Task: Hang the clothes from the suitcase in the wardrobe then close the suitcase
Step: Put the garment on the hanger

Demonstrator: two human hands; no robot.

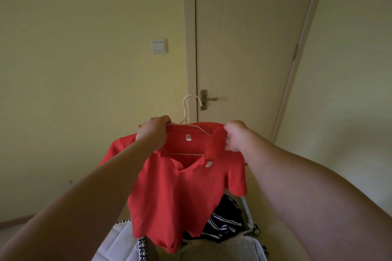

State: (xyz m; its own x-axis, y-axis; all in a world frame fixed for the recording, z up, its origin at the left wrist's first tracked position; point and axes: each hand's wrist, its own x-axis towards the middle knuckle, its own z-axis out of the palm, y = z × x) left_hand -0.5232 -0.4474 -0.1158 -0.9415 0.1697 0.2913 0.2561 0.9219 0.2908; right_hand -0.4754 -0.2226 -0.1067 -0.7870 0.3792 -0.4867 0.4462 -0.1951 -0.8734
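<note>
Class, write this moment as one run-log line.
left hand: grips shirt | right hand: grips shirt | hanger: in shirt | suitcase: open, clothes inside

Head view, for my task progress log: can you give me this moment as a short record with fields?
garment: red polo shirt on a white hanger, held up in the air
left hand: grips the shirt's shoulder beside the hanger's neck
right hand: grips the other shoulder
suitcase: open below, dark striped clothes inside
background: closed door, light switch on the wall
wardrobe: not in view
</note>
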